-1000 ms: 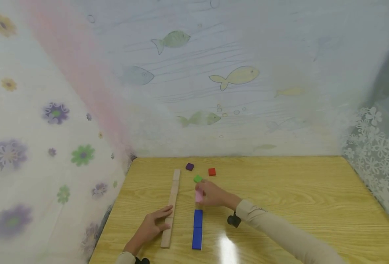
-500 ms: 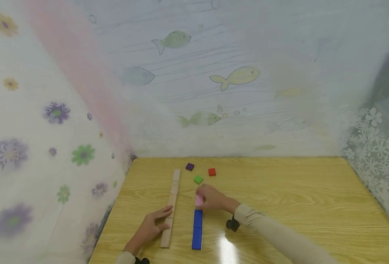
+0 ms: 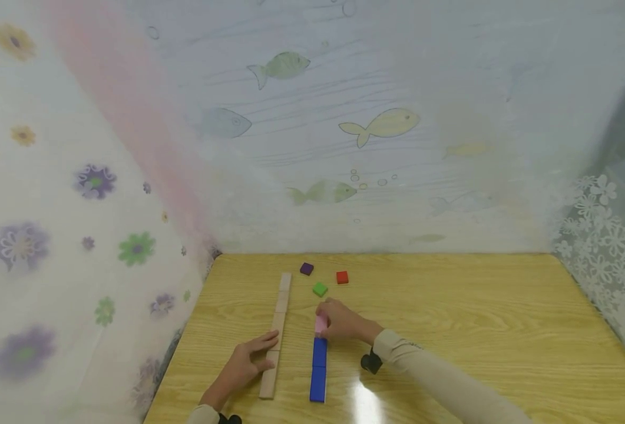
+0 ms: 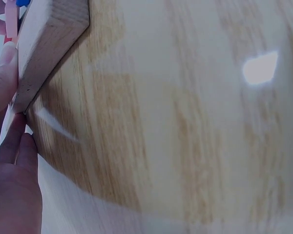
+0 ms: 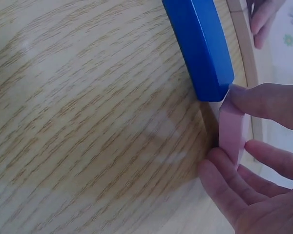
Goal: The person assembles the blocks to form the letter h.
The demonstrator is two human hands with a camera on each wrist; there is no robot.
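Observation:
My right hand [image 3: 344,320] pinches a pink block [image 5: 232,127] between thumb and fingers. The pink block stands at the far end of a row of blue blocks [image 3: 318,368], and its near end meets or nearly meets the blue one in the right wrist view. Beside these runs a line of plain wooden blocks [image 3: 282,301], laid end to end. My left hand [image 3: 245,362] rests its fairly straight fingers and thumb against the near part of that line. A wooden block [image 4: 49,44] fills the upper left corner of the left wrist view.
A green block [image 3: 320,289], a red block [image 3: 342,277] and a dark purple block [image 3: 307,269] lie loose near the back of the wood-grain table [image 3: 460,312]. Printed cloth walls with fish and flowers [image 3: 137,249] enclose the table's back and sides.
My right hand has drawn the pink block back toward me, up to the blue row, away from the green block. The left hand stays in place on the wooden line.

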